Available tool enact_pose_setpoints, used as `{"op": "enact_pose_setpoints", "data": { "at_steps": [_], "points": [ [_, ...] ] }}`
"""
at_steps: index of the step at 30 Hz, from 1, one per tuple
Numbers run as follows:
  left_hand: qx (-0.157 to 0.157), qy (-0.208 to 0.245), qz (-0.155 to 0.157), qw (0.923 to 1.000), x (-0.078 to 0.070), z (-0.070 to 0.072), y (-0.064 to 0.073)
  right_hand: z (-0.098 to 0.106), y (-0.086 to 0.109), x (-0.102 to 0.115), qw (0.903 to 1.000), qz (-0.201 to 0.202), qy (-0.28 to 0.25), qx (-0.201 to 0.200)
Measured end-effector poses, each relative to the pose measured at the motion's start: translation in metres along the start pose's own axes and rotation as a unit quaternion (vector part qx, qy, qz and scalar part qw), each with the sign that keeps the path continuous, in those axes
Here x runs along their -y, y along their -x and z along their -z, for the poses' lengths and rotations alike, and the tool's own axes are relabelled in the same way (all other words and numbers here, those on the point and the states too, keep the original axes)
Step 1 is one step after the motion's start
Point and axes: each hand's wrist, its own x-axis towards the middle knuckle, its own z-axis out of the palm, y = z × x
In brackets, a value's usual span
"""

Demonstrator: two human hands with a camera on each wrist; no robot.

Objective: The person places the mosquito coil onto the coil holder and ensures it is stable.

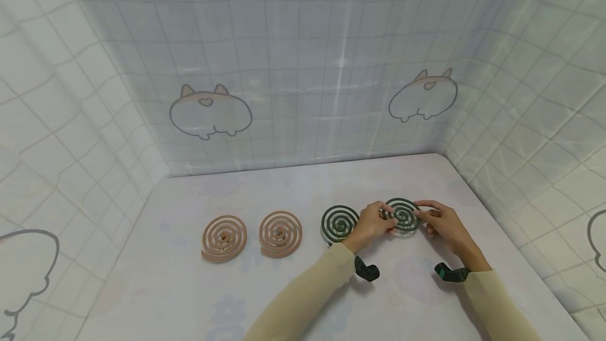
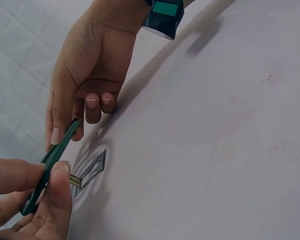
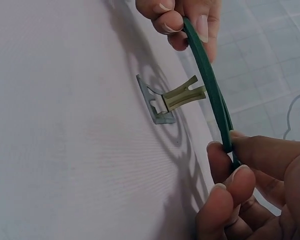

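Observation:
Both hands hold a green mosquito coil (image 1: 403, 217) between them at the right of the table. My left hand (image 1: 371, 226) pinches its left edge, and my right hand (image 1: 447, 228) pinches the right edge between thumb and fingers. Under the coil, a small metal coil stand (image 3: 182, 96) rests on the table with its forked prongs upright. In the right wrist view the prong tips are right at the coil's underside. The coil lies flat, raised above the tabletop.
Left of my hands lies another green coil (image 1: 340, 225), partly covered by my left wrist. Two brown coils (image 1: 224, 239) (image 1: 280, 233) sit further left. Patterned cloth walls (image 1: 303, 83) enclose the white table (image 1: 180, 299) at the back and sides.

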Motion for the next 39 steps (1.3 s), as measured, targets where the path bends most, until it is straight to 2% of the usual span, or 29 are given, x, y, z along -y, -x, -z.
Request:
{"op": "enact_pose_setpoints", "data": {
  "at_steps": [21, 33, 39],
  "points": [
    [-0.012, 0.014, 0.002, 0.9998, 0.0022, -0.0022, 0.0018, -0.0017, 0.0004, -0.0051, 0.9999, -0.004, 0.012, -0.001],
    [-0.015, -0.01, -0.007, 0.9998, -0.0003, 0.0004, 0.0045, -0.0047, 0.0051, -0.0062, 1.0, 0.002, 0.001, 0.0],
    [-0.01, -0.006, -0.006, 0.9999, 0.0004, 0.0013, 0.0054, -0.005, 0.0057, -0.0046, 1.0, 0.004, 0.002, -0.003]
  ]
}}
